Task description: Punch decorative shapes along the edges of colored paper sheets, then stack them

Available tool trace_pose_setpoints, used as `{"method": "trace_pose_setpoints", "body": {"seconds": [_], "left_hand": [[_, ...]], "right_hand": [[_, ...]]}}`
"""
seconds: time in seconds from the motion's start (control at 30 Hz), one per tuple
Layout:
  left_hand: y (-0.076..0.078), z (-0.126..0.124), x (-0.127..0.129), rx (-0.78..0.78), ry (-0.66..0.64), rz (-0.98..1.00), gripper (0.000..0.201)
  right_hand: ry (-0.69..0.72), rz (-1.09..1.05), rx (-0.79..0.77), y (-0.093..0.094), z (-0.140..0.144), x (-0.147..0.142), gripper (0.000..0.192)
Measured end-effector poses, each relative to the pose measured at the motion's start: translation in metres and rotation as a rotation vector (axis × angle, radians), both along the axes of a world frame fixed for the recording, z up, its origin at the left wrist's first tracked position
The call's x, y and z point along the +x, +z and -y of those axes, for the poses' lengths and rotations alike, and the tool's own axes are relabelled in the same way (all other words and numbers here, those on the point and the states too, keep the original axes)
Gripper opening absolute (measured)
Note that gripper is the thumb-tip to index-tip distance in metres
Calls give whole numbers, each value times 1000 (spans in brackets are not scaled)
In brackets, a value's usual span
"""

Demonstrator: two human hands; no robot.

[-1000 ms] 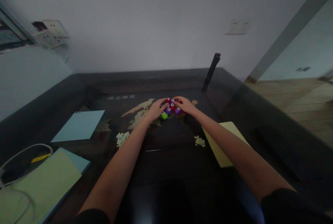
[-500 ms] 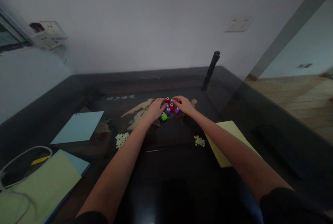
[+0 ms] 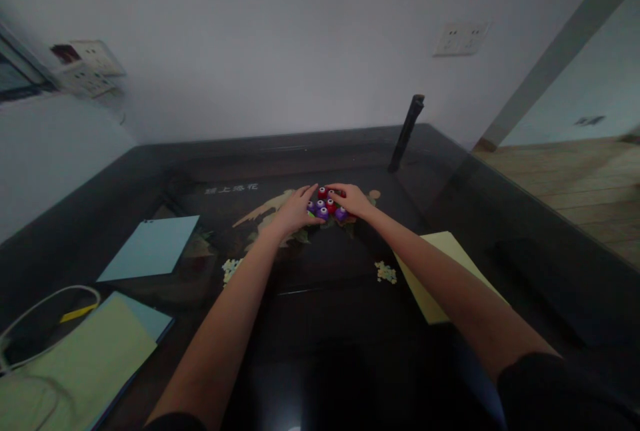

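Whereas the green piece showed below the left fingers half a second ago, the left hand (image 3: 293, 212) has since slid over it, so both hands now cup the cluster of small red and purple punches (image 3: 327, 204) at centre frame more tightly. The left hand lies flat, fingers spread and unclenched against the cluster's left edge. The right hand (image 3: 354, 199) rests loosely curled on its right edge, grasping nothing visibly; yellow paper (image 3: 440, 271) lies lower right.

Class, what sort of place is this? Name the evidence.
Probably a room at home used for paper craft: a dark glass-topped table, coloured paper sheets, small red and purple paper punches, white wall sockets.
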State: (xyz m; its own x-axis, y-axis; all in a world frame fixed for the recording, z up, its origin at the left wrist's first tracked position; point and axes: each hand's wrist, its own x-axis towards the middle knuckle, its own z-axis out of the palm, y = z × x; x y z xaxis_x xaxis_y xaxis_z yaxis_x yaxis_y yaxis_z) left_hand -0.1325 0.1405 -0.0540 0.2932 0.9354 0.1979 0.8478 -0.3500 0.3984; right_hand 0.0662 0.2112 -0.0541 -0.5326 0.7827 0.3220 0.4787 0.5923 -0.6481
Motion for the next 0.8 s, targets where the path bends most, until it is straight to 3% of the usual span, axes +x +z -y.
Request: {"method": "trace_pose_setpoints", "body": {"seconds": [0.23,0.43,0.57,0.7,0.8], "left_hand": [[3,1,-3,-1,-73,37,90],[7,4,-5,-20,-91,38,93],[24,7,1,76,-50,122,73],[56,18,30,255,-17,303,46],[76,40,72,141,-193,365,29]], "right_hand": [[-8,16,-40,-3,11,-14,31],[-14,-62,-47,16,16,2,35],[-118,-67,-26,31,27,57,33],[-198,39,0,35,50,139,22],[-281,152,38,30,67,191,21]]}}
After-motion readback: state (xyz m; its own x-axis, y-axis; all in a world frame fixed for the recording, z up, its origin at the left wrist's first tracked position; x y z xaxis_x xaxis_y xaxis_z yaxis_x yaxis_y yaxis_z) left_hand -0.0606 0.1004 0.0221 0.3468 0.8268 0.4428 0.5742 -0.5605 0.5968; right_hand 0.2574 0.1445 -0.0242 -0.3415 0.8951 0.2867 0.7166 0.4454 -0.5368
